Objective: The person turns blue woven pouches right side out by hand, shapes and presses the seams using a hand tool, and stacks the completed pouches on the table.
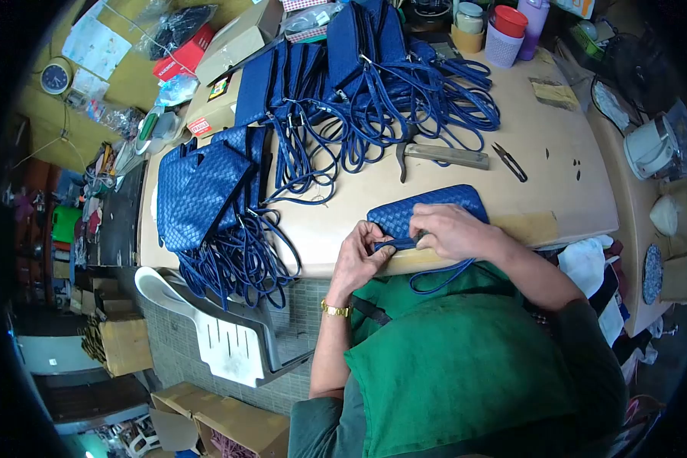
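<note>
A blue woven pouch lies at the near edge of the table, under both hands. My left hand pinches its near left corner, where a dark blue edge or strap shows between thumb and fingers. Over the pouch's near side, my right hand is closed with bent fingers; what they grip is hidden. A thin blue cord loops down from the pouch onto the green apron. Beyond the pouch are a hammer with a wooden handle and small black thread snips.
Stacked blue woven pouches with tangled straps lie at the left, and more blue pouches at the back. Cups and jars stand at the far right. A white plastic chair is below the table's left side.
</note>
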